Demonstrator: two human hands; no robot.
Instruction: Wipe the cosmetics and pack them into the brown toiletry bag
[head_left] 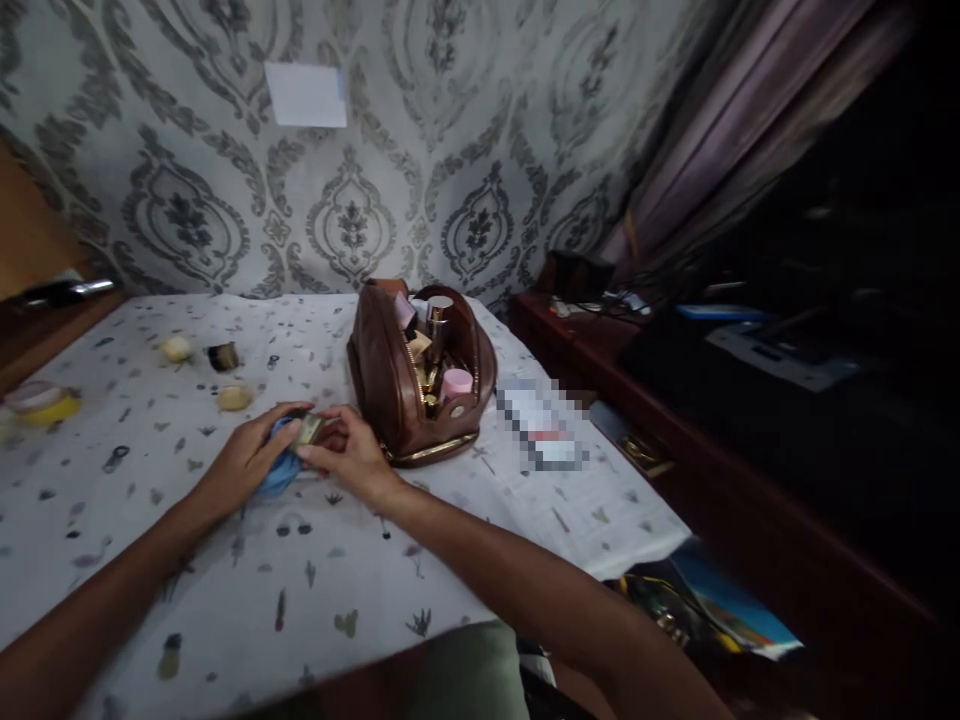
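Note:
My left hand (251,455) is closed around a soft-looking blue item (281,472), perhaps cloth or plastic; I cannot tell which. Its thumb also presses a small pale, flat-faced item (308,431). From the other side, my right hand (352,450) pinches that same pale item between thumb and fingers. Both hands are over the patterned white tablecloth (352,580). Just beyond my right hand stands an unzipped brown leather cosmetic bag (386,400). Inside it show a silver-capped bottle (437,325), a pink-lidded jar (457,383) and several smaller items.
Small blurred objects lie at the left: a yellow one (235,398), a dark one (223,356), a pale one (177,348) and a yellow-sided container (45,402). A pixelated item (544,425) lies right of the bag. The table's right edge borders dark red furniture (720,520).

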